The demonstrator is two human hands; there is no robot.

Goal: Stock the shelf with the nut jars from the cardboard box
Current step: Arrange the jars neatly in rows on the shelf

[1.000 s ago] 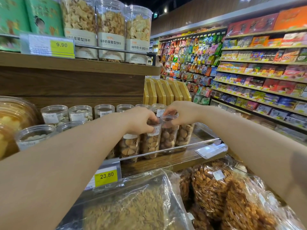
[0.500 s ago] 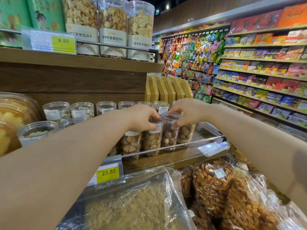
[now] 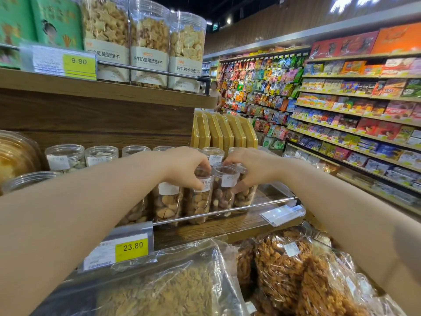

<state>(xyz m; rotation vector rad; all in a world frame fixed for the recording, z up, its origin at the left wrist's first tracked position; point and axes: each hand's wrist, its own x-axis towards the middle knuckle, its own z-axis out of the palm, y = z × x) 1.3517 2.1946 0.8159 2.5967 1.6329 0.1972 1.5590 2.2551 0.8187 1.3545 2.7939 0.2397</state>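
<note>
Clear plastic nut jars stand in a row behind the metal rail (image 3: 227,209) on the wooden shelf (image 3: 216,226). My left hand (image 3: 186,165) grips the top of one jar of pale nuts (image 3: 199,201). My right hand (image 3: 250,166) holds the jar (image 3: 246,197) at the right end of the row. Between the two hands stands a jar of brown nuts (image 3: 223,192) with a white label. More jars (image 3: 65,157) stand further left and behind. The cardboard box is out of sight.
Tall biscuit jars (image 3: 149,42) stand on the upper shelf above a 9.90 tag. A 23.80 price tag (image 3: 131,247) hangs on the shelf edge. Bagged snacks (image 3: 284,267) lie below. Yellow boxes (image 3: 224,133) stand behind the jars. A stocked aisle runs along the right.
Both hands stay on the jar tops; my right hand has slid lower around the rightmost jar. The camera has shifted slightly.
</note>
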